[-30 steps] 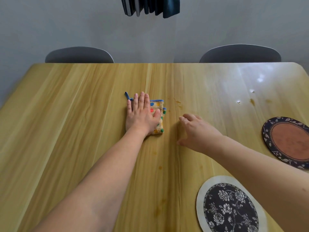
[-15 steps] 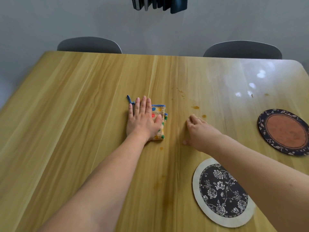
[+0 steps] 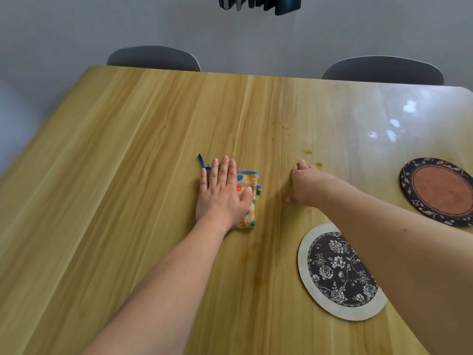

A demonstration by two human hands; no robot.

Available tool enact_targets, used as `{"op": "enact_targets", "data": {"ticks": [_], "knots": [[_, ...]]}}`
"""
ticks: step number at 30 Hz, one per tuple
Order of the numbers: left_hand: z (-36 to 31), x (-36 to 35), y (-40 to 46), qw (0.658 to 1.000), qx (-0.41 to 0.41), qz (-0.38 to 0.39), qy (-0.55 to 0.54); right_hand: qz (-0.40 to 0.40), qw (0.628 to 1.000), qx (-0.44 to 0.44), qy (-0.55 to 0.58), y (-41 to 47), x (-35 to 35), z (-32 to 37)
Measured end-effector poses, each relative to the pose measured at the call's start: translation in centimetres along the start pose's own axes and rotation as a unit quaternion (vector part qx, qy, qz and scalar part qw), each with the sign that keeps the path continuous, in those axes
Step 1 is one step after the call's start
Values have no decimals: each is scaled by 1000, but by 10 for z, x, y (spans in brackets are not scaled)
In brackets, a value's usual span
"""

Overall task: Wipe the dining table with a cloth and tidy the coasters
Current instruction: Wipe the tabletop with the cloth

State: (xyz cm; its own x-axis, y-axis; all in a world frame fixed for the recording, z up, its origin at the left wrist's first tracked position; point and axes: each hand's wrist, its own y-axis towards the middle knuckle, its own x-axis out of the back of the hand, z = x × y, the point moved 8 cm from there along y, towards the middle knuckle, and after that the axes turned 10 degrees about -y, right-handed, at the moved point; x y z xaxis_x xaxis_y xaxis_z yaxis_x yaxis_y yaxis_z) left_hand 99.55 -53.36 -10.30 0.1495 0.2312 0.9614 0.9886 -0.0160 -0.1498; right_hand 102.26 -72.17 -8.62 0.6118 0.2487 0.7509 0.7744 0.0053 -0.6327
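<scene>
My left hand (image 3: pixel 222 193) lies flat, fingers straight, pressing a folded spotted cloth (image 3: pixel 249 198) with blue trim onto the wooden dining table (image 3: pixel 128 175). To its right, my right hand (image 3: pixel 305 184) rests on the bare wood with its fingertips down and holds nothing. A round floral coaster (image 3: pixel 332 275) with a pale rim lies near the front right, partly under my right forearm. A second round coaster (image 3: pixel 440 190), dark-rimmed with a reddish centre, lies at the right edge.
Small brown stains (image 3: pixel 318 164) mark the wood beyond my right hand, and fainter ones lie in front of the cloth. Two grey chairs (image 3: pixel 153 58) stand at the table's far side. A dark object (image 3: pixel 258 3) hangs above.
The view has tilted and shifted, so the table's far edge and the coasters sit differently in frame. My left hand stays flat on the cloth; my right hand stays on the wood beside it.
</scene>
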Motion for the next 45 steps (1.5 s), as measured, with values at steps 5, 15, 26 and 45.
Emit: {"op": "enact_targets", "data": {"ticks": [5, 15, 26, 45], "knots": [[6, -4, -27, 1000, 12, -8, 0, -89, 996, 6, -5, -23, 8, -2], [10, -5, -69, 1000, 14, -6, -5, -147, 986, 77, -3, -65, -17, 39], [19, -12, -133, 1000, 17, -8, -13, -87, 989, 103, -52, -121, -53, 62], [35, -24, -235, 1000, 7, -5, -6, -58, 983, 90, -148, -202, -121, 92]]}}
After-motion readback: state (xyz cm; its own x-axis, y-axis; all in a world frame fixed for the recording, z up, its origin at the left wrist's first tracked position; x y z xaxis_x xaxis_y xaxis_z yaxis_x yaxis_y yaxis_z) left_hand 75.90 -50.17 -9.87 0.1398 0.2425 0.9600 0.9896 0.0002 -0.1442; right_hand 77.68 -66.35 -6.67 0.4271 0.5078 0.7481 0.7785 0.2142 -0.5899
